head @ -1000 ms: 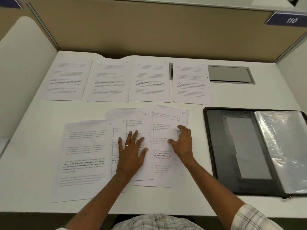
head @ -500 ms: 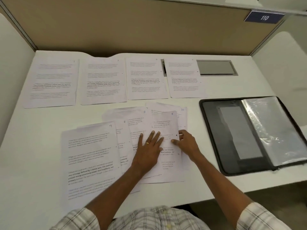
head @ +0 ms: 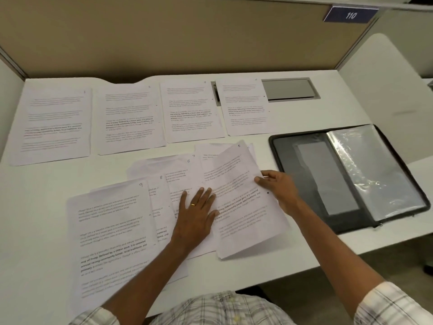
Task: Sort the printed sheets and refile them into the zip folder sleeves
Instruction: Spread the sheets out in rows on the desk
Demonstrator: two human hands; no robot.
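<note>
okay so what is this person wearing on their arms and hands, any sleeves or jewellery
Both forearms are bare. The sleeves belong to a pale plaid shirt with grey and cream checks, and they sit pushed up near the elbows. The left hand has a thin gold-coloured ring on one finger. The right hand shows no ring, watch or glove from this view.

Dim, warm indoor light, even from overhead. Soft shadows under the hands and along the counter (head: pixel 304 249) front edge. Strong glare streaks on the clear plastic sleeves (head: pixel 372 170) of the zip folder (head: pixel 290 158). Wide-angle bowing at edges. Far sheets (head: pixel 126 118) soft, text smeared; mild motion blur on the lifted sheet (head: pixel 236 198).
</note>
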